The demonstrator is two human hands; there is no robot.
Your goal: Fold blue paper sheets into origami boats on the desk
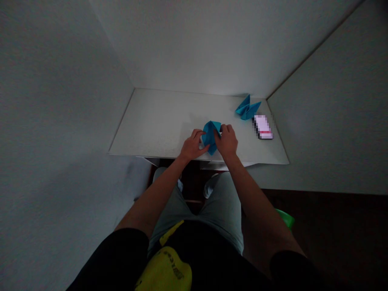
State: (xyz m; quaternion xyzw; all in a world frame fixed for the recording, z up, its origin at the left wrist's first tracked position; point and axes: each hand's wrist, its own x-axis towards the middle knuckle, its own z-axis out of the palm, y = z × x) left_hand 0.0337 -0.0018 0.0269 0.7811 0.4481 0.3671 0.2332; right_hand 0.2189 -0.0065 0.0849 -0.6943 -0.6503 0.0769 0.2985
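Left hand (192,145) and right hand (228,141) pinch opposite sides of blue paper (208,138), held between them. Folding appears partial; remaining folds unclear. Folded figure (247,110) beyond grip, rightward, appears complete.

Two pieces of blue origami show: one half-worked piece (210,139) and one winged figure (250,110). There are two bare hands, one left hand (192,146) and one right hand (228,140); one white desk (154,121); one smartphone (263,126); one partly visible green container (285,217); one black T-shirt (215,250); one pair of pale trousers (224,206).
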